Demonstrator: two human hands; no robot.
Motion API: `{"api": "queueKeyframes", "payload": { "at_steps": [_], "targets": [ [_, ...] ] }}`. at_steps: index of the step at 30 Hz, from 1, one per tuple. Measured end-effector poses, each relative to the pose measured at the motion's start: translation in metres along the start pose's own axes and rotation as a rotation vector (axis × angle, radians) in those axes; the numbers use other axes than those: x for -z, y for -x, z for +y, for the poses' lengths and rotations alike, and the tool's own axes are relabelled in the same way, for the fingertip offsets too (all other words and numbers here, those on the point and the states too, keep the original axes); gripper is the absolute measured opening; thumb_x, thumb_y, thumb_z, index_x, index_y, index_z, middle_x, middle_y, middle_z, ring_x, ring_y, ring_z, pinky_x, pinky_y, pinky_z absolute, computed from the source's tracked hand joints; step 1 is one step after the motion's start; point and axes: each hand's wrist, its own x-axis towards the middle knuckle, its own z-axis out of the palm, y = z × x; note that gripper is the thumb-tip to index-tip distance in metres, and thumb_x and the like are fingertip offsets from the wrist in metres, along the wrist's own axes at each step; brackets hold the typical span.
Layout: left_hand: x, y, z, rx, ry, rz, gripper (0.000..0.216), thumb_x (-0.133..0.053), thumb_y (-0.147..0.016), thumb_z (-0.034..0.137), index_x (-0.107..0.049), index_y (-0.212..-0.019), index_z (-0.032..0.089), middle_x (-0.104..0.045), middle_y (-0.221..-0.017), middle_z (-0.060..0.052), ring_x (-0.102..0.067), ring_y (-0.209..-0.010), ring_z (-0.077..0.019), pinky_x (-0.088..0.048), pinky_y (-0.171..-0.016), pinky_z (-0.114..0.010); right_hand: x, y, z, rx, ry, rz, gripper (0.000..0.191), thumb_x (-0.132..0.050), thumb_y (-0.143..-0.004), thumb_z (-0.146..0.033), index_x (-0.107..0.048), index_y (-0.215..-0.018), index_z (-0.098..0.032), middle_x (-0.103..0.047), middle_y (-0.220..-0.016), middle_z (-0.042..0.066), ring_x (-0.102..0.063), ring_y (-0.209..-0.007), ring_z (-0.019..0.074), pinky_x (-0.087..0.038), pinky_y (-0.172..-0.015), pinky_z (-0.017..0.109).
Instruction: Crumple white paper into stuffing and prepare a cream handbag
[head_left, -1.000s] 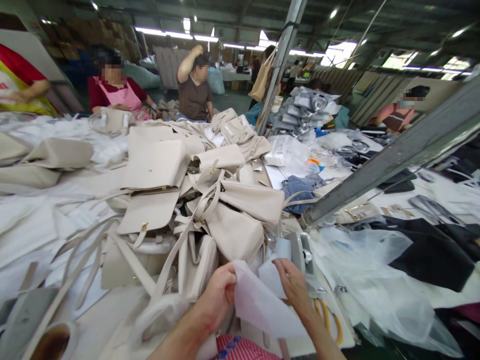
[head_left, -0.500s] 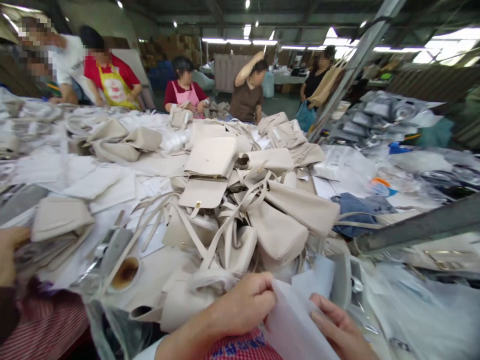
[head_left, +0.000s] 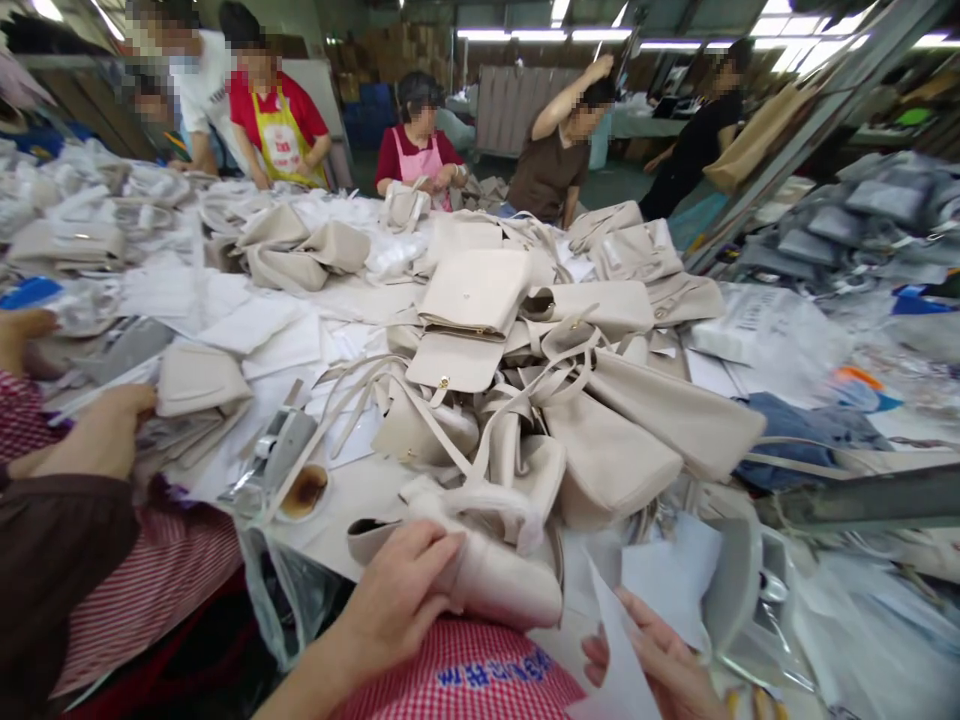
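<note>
My left hand (head_left: 401,590) has its fingers closed on the edge of a beige handbag (head_left: 514,590), which lies tilted on its side at the table's front edge. A pale wrapped handle stands up from this bag. Between the thumb and fingers of my right hand (head_left: 660,650) is a thin white sheet of paper (head_left: 619,650), hanging down to the right of the bag. Beyond both hands rises a heap of beige handbags (head_left: 615,450) with loose straps. Another pale sheet (head_left: 675,570) rests just past my right hand.
At left, a co-worker's hand (head_left: 105,430) touches a folded beige bag (head_left: 202,380). A brown-stained cup (head_left: 304,492) stands near the front edge. A metal beam (head_left: 885,490) juts in at right, beside plastic wrapping (head_left: 870,620). Several people work across the table.
My left hand has let go of the white sheet, moved left and taken hold of the handbag. The sheet stays in my right hand. The view has swung left.
</note>
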Motion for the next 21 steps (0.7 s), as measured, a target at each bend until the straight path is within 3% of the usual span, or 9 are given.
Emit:
{"api": "queueKeyframes", "payload": {
  "at_steps": [4, 7, 10, 13, 16, 18, 21],
  "targets": [
    [-0.016, -0.031, -0.018, -0.161, -0.064, 0.098, 0.063, -0.052, -0.076, 0.007, -0.053, -0.137, 0.021, -0.058, -0.117, -0.012, -0.051, -0.110, -0.0288, -0.040, -0.099, -0.042, -0.026, -0.016, 0.017, -0.016, 0.045, -0.114, 0.033, -0.091, -0.060, -0.033, -0.069, -0.079, -0.019, -0.070, -0.066, 0.001, -0.067, -0.064, 0.0137, -0.053, -0.066, 0.023],
    [-0.015, -0.048, -0.023, -0.217, -0.164, 0.134, 0.059, -0.047, -0.080, 0.009, -0.052, -0.138, 0.020, -0.059, -0.112, -0.013, -0.051, -0.105, -0.0285, -0.042, -0.093, -0.042, -0.038, -0.022, 0.023, 0.006, 0.101, -0.200, 0.033, -0.088, -0.064, -0.040, -0.069, -0.080, -0.019, -0.069, -0.063, 0.000, -0.061, -0.055, 0.0102, -0.045, -0.054, 0.018],
    [-0.008, -0.048, -0.020, -0.216, -0.291, 0.094, 0.055, -0.046, -0.082, 0.010, -0.054, -0.136, 0.016, -0.061, -0.108, -0.015, -0.053, -0.098, -0.0294, -0.045, -0.087, -0.044, -0.047, -0.019, 0.025, 0.035, 0.197, -0.247, 0.035, -0.087, -0.064, -0.042, -0.070, -0.081, -0.016, -0.069, -0.061, 0.003, -0.059, -0.051, 0.0104, -0.038, -0.049, 0.016],
    [0.005, -0.034, -0.013, -0.179, -0.329, 0.002, 0.054, -0.051, -0.077, 0.007, -0.058, -0.130, 0.015, -0.063, -0.104, -0.013, -0.056, -0.095, -0.0289, -0.048, -0.083, -0.043, -0.046, -0.015, 0.027, 0.079, 0.105, -0.242, 0.031, -0.088, -0.062, -0.036, -0.067, -0.076, -0.018, -0.067, -0.059, 0.000, -0.059, -0.051, 0.0115, -0.040, -0.051, 0.019],
    [0.019, -0.023, -0.010, -0.235, -0.293, 0.003, 0.031, -0.050, -0.082, 0.009, -0.066, -0.106, 0.020, -0.065, -0.093, -0.007, -0.062, -0.087, -0.0232, -0.052, -0.075, -0.034, -0.026, -0.020, 0.028, 0.188, -0.002, -0.073, 0.028, -0.085, -0.064, -0.033, -0.066, -0.080, -0.021, -0.068, -0.066, -0.002, -0.061, -0.055, 0.0120, -0.046, -0.057, 0.022],
    [0.023, -0.024, -0.010, -0.350, -0.304, 0.152, 0.024, -0.048, -0.085, 0.012, -0.064, -0.100, 0.021, -0.065, -0.100, -0.007, -0.063, -0.092, -0.0228, -0.052, -0.080, -0.034, 0.002, -0.029, 0.032, 0.279, 0.118, 0.126, 0.031, -0.082, -0.065, -0.039, -0.068, -0.084, -0.020, -0.069, -0.070, 0.000, -0.063, -0.061, 0.0152, -0.048, -0.060, 0.025],
    [0.018, -0.032, -0.011, -0.494, -0.316, 0.372, 0.029, -0.053, -0.085, 0.017, -0.057, -0.114, 0.022, -0.059, -0.127, -0.011, -0.055, -0.116, -0.0266, -0.047, -0.097, -0.040, 0.053, -0.047, 0.043, 0.417, 0.468, 0.415, 0.037, -0.074, -0.061, -0.050, -0.069, -0.081, -0.019, -0.071, -0.074, 0.003, -0.065, -0.072, 0.0233, -0.051, -0.066, 0.032]
  ]
}}
